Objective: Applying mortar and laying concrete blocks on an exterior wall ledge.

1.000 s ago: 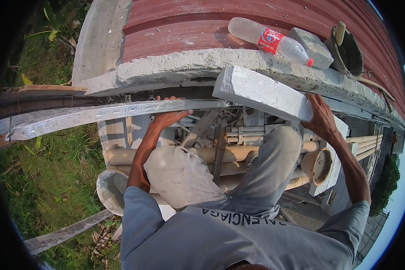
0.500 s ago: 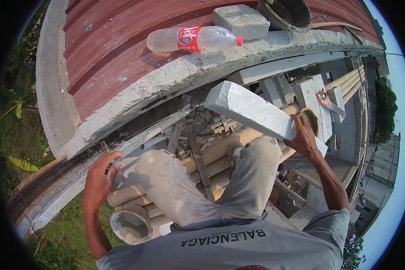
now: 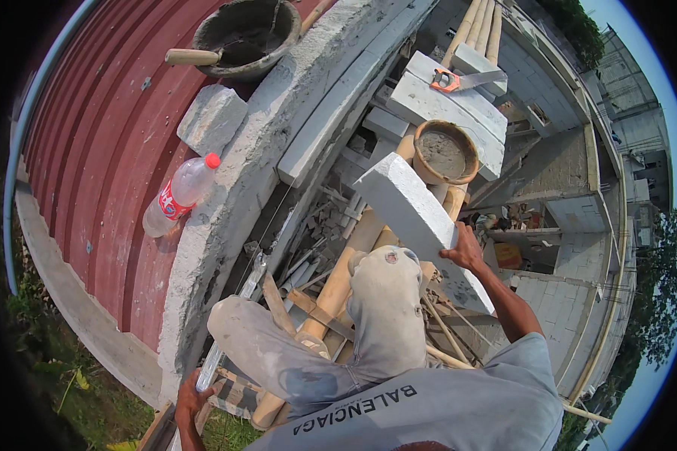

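Note:
My right hand (image 3: 466, 248) grips a long white lightweight concrete block (image 3: 410, 207) by its near side, thumb and fingers pressed on it. The block is tilted, held beyond my right knee. At the lower left my left hand (image 3: 192, 398) is closed around a long, narrow silvery bar (image 3: 212, 364) lying along the wall edge, thumb on one side and fingers on the other. Just past the held block, a round bucket of grey mortar (image 3: 445, 152) stands beside more white blocks (image 3: 447, 105). An orange-handled handsaw (image 3: 466, 80) lies on those blocks.
A rough concrete ledge (image 3: 237, 180) borders a red corrugated roof (image 3: 90, 173). On the roof side are a plastic bottle (image 3: 179, 195), a block piece (image 3: 212, 119) and a dark mortar bucket (image 3: 244, 37). Bamboo poles (image 3: 331, 293) run under my legs, with rubble (image 3: 308, 248) below.
My view has turned to the right. The concrete block stays in my right hand, its far end now nearer the mortar bucket. My left hand has come down onto the silvery bar.

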Tool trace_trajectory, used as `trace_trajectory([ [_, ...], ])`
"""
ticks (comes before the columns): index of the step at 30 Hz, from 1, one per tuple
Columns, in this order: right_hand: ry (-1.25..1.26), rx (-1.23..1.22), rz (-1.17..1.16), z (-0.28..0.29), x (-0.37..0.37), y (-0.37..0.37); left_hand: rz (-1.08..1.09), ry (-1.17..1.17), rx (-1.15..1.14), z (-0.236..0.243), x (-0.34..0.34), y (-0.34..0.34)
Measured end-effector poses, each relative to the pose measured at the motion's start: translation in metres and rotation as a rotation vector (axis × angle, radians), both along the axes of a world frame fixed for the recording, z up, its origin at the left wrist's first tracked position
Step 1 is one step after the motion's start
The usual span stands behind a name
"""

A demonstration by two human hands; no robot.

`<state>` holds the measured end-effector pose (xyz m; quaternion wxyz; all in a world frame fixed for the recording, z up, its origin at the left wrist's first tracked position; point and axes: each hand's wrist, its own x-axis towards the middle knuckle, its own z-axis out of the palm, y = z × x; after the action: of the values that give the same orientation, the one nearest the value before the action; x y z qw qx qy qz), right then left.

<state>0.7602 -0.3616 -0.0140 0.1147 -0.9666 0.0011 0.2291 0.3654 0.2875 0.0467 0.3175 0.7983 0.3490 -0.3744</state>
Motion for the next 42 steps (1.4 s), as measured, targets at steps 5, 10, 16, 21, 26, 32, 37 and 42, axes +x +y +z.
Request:
trace_trajectory([
  [5,-0.094,-0.116,-0.255,-0.057,-0.006,-0.023,-0.108,0.005,0.126,-0.009,-0.003,-0.002],
  [10,-0.051,-0.127,-0.343,-0.057,0.022,-0.023,-0.112,0.026,0.135,0.003,0.012,-0.013],
  [16,0.079,-0.101,-0.275,-0.070,0.041,-0.019,-0.104,0.052,0.228,-0.015,0.004,-0.006],
  [21,-0.250,-0.113,-0.142,-0.064,0.022,-0.008,-0.089,0.107,0.250,0.005,0.023,-0.019],
  [26,-0.368,0.553,0.021,0.017,0.088,0.104,-0.086,0.132,0.245,0.016,0.041,-0.029],
  [32,-0.900,0.830,0.911,0.143,0.192,0.404,-0.117,0.119,0.367,0.007,0.010,-0.029],
  [37,-1.077,0.447,1.268,0.112,0.295,0.563,-0.072,0.108,0.433,0.018,0.013,-0.032],
  [42,-0.981,-0.033,1.295,0.122,0.398,0.600,-0.065,0.129,0.482,-0.012,0.024,-0.024],
])
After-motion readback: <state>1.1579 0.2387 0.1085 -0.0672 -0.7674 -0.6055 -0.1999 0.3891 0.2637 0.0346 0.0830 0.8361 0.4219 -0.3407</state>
